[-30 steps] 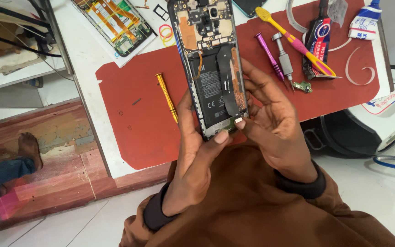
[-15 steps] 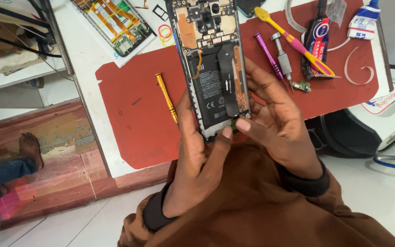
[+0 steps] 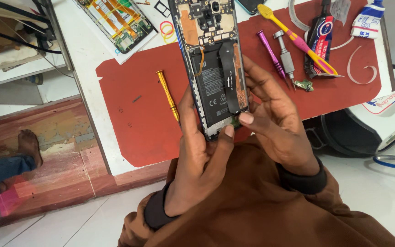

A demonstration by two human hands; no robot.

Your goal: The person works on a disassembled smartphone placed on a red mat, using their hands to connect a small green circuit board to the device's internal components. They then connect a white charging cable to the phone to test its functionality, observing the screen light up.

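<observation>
White table under a red mat, with yellow screwdriver, purple screwdriver, yellow-pink brush.

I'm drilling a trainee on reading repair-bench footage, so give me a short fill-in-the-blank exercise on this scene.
1. Both hands hold an opened phone whose back cover is ____.
2. The screwdriver lying alone on the mat left of the phone is ____ in colour.
3. The mat under the tools is ____.
4. The left hand and right hand press their thumbs at the phone's ____ end.

Missing words: off; yellow; red; bottom
</observation>
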